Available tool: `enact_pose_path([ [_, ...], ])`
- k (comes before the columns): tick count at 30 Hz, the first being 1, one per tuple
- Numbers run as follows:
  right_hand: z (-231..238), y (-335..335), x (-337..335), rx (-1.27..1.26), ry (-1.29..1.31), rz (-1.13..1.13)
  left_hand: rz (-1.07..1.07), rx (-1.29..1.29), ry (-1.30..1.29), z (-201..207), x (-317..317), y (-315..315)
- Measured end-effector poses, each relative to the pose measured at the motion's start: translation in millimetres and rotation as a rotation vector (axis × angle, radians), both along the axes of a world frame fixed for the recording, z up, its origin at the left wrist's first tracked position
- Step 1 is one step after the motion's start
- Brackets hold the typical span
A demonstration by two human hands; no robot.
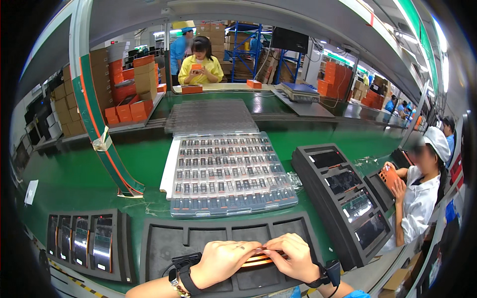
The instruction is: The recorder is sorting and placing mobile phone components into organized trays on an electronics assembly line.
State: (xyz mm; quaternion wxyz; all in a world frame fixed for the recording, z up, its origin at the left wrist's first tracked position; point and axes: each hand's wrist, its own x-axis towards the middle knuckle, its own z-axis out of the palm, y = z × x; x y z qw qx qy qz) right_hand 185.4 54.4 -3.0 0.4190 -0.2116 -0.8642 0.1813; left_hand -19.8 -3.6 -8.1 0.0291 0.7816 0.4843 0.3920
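Note:
Low in the middle, my left hand [226, 259] and my right hand [294, 254] meet with their fingertips together, both closed on a thin smartphone [256, 261] with orange edges. The phone is tilted, its edge toward me, and the fingers cover much of it. Whether a small part is also pinched between the fingertips cannot be made out. Below the hands lies a black foam tray [166, 237] with several recesses. Just beyond it, a clear plastic tray [226, 169] holds rows of small dark parts.
Phones lie in black foam trays at left [124, 243] and right [309, 181]. Empty clear trays [211, 114] are stacked behind. A green-orange post [94, 114] rises at left. At right a person in white [420, 208] holds an orange phone [389, 177]; another in yellow sits opposite.

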Motion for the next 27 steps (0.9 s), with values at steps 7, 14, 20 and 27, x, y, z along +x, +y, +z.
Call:
enact_pose_path([
  [7,3.5,-1.5,-5.3,-0.010,-0.019,-0.036,-0.019,-0.002,-0.004,-1.7,-1.7,1.0],
  [14,9.5,5.6,2.0,0.034,-0.044,0.013,0.040,-0.010,0.049,6.9,0.4,1.9],
  [20,-1.5,1.1,28.4,-0.243,0.112,-0.053,0.039,-0.064,0.100,1.9,1.9,1.8],
  [27,-13.5,-6.9,33.5,-0.161,0.050,-0.031,0.045,-0.068,0.130,3.7,0.9,3.5],
])
